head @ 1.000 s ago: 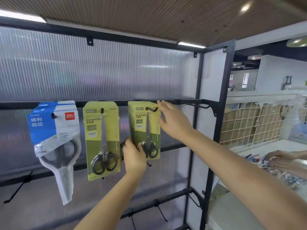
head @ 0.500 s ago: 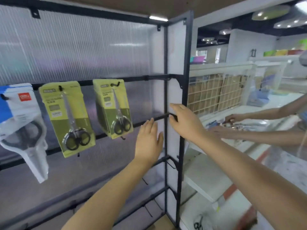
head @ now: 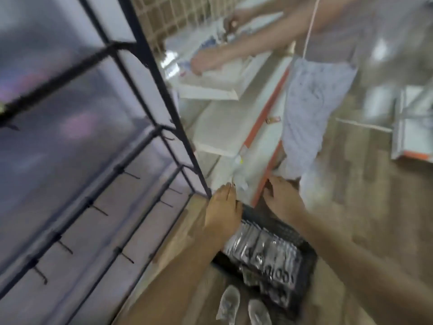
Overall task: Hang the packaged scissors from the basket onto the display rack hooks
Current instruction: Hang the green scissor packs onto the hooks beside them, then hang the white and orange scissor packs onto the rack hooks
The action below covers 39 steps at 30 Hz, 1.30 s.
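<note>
The view is blurred and tilted down toward the floor. A black basket [head: 307, 261] on the floor holds several packaged scissors [head: 262, 249] in clear packs. My left hand [head: 223, 212] reaches down over the basket's far left end, fingers straight, holding nothing. My right hand [head: 282, 198] hangs over the basket's far right end, fingers relaxed and empty. The display rack [head: 150, 69] with its black bars and bare hooks [head: 99, 210] fills the left side.
Another person [head: 311, 106] stands at the right, both hands on a white shelf [head: 218, 85] behind the rack. White shelves with an orange edge [head: 269, 118] lie beyond the basket. My shoes [head: 243, 306] stand beside the basket on the wooden floor.
My head has swung down from the hung scissors to the floor. Both hands left the rack and dropped toward the basket.
</note>
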Available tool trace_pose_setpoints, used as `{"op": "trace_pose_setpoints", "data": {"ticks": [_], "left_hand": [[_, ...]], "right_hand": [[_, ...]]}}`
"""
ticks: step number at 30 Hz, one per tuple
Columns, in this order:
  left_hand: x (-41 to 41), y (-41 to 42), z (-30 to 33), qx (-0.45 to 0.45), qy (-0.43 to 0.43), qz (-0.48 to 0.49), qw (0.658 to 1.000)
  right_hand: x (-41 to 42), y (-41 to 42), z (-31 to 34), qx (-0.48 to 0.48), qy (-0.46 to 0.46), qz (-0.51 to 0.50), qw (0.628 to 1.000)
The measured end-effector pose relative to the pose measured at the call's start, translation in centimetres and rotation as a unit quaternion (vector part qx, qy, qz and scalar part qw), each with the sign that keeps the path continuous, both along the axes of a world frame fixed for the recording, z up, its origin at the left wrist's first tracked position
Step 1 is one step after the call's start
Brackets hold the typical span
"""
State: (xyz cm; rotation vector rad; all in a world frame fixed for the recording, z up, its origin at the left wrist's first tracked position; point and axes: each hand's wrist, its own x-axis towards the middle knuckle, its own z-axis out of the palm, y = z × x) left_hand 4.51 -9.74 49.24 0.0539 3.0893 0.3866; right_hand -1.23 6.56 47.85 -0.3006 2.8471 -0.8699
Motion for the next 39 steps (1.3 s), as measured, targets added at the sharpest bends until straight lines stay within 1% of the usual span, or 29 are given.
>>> {"op": "trace_pose_setpoints", "data": {"ticks": [1, 3, 7, 9, 11, 13, 14, 15, 16, 17, 18, 19, 21, 24, 25, 27, 29, 32, 36, 39], "left_hand": [[0.6, 0.5, -1.9, -0.004, -0.028, -0.001, 1.0], [2.0, 1.3, -5.5, 0.009, -0.134, -0.017, 0.991], [4.6, 1.3, -12.3, 0.014, -0.205, -0.052, 0.977], [5.9, 1.0, -15.6, -0.007, -0.245, -0.084, 0.966], [6.7, 0.6, -18.4, -0.025, -0.294, -0.097, 0.951], [7.0, 0.5, -21.1, -0.017, -0.312, -0.083, 0.946], [6.9, 0.6, -22.3, -0.017, -0.345, -0.101, 0.933], [7.2, 0.5, -24.2, -0.037, -0.333, -0.118, 0.935], [7.2, 0.2, -25.6, -0.055, -0.346, -0.13, 0.928], [7.3, -0.1, -27.3, -0.089, -0.338, -0.163, 0.923], [7.2, -0.4, -29.5, -0.111, -0.361, -0.204, 0.903], [7.2, -0.8, -31.3, -0.12, -0.369, -0.227, 0.893], [6.7, -0.8, -34.4, -0.181, -0.358, -0.268, 0.876], [5.6, 0.0, -38.6, -0.192, -0.36, -0.306, 0.86], [5.1, 0.4, -40.1, -0.194, -0.351, -0.314, 0.861], [4.2, 1.3, -43.0, -0.173, -0.337, -0.302, 0.875], [3.6, 2.7, -45.8, -0.139, -0.329, -0.285, 0.889], [2.7, 4.9, -49.9, -0.061, -0.316, -0.25, 0.913], [0.9, 8.1, -55.7, 0.01, -0.318, -0.192, 0.928], [-0.7, 10.1, -59.9, 0.025, -0.323, -0.149, 0.934]], "right_hand": [[1.3, 0.9, -2.2, 0.007, -0.04, -0.025, 0.999], [4.3, 2.6, -7.0, 0.031, -0.126, -0.056, 0.99], [10.6, 3.9, -15.1, 0.041, -0.233, -0.121, 0.964], [13.4, 4.0, -18.2, 0.051, -0.28, -0.152, 0.947], [15.5, 4.1, -21.3, 0.046, -0.301, -0.181, 0.935], [17.1, 4.2, -24.8, 0.032, -0.327, -0.201, 0.923], [17.7, 4.3, -26.4, 0.023, -0.334, -0.215, 0.917], [18.0, 4.3, -27.6, 0.018, -0.335, -0.231, 0.913], [18.2, 4.3, -28.7, 0.018, -0.335, -0.245, 0.91], [18.3, 4.4, -29.8, 0.022, -0.332, -0.255, 0.908], [18.1, 4.5, -31.1, 0.025, -0.329, -0.263, 0.907], [18.0, 4.6, -32.4, 0.026, -0.332, -0.268, 0.904], [17.8, 5.0, -35.1, 0.019, -0.334, -0.274, 0.902], [17.7, 5.9, -39.1, 0.024, -0.337, -0.282, 0.898], [17.5, 6.2, -40.3, 0.033, -0.338, -0.279, 0.898], [16.8, 6.6, -42.8, 0.044, -0.34, -0.27, 0.9], [15.7, 6.9, -45.2, 0.05, -0.344, -0.262, 0.9], [13.5, 7.0, -48.7, 0.041, -0.342, -0.277, 0.897], [10.9, 7.5, -54.7, 0.009, -0.316, -0.294, 0.902], [9.2, 8.3, -59.2, 0.007, -0.317, -0.338, 0.886]]}}
